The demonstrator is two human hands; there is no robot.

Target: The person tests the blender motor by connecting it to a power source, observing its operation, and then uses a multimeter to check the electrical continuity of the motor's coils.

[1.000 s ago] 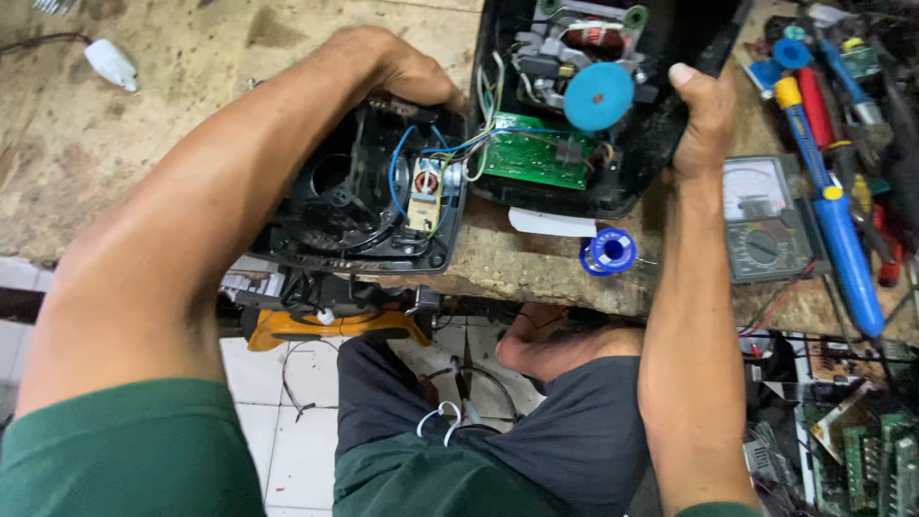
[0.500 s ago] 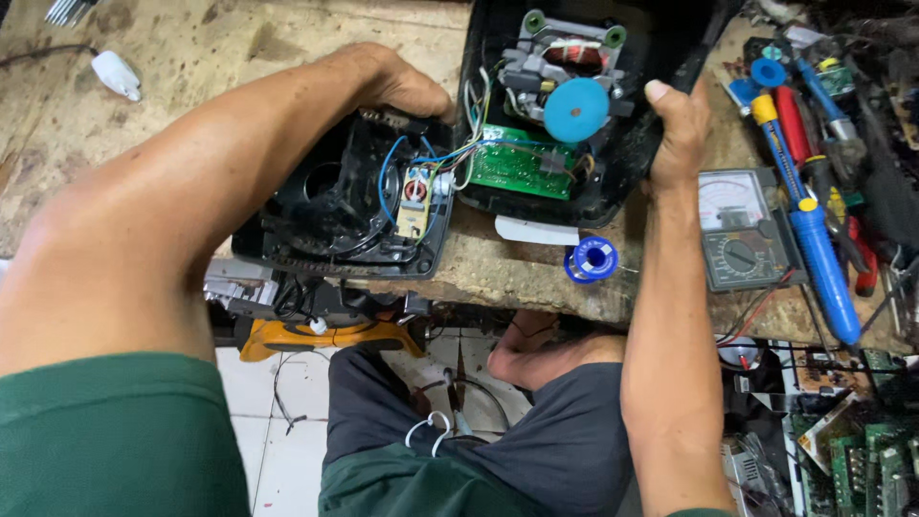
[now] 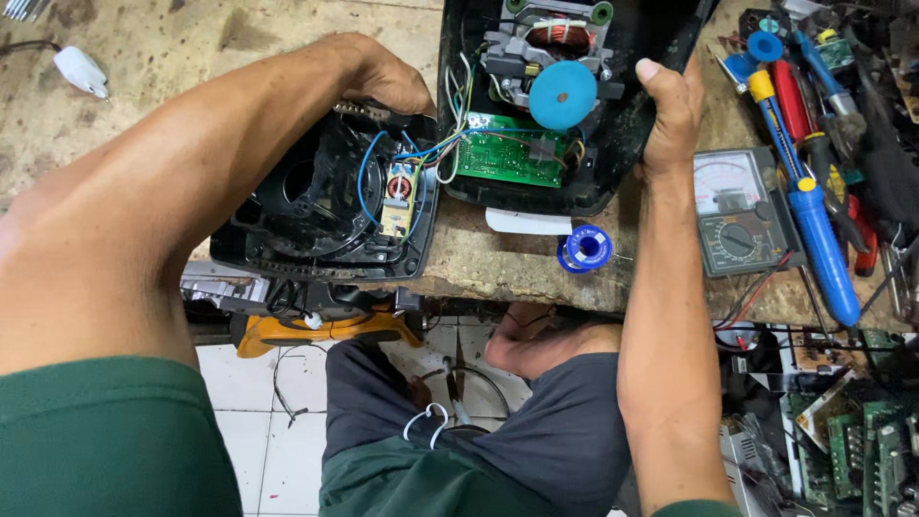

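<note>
The housing halves (image 3: 316,206) are black, the circuit board (image 3: 507,151) green, the round disc (image 3: 563,95) blue. Blue and white wires (image 3: 426,148) link them. The solder spool (image 3: 585,249) is blue, the meter (image 3: 739,213) grey, the table (image 3: 191,48) stained brown.

Both bare forearms reach forward from green sleeves, the left one slanting up from the lower left, the right one running almost straight up the frame. The left hand (image 3: 383,81) is bent at the wrist, knuckles up, fingers curled downward in a grip. The right hand (image 3: 670,115) is closed sideways, thumb raised upward.
</note>
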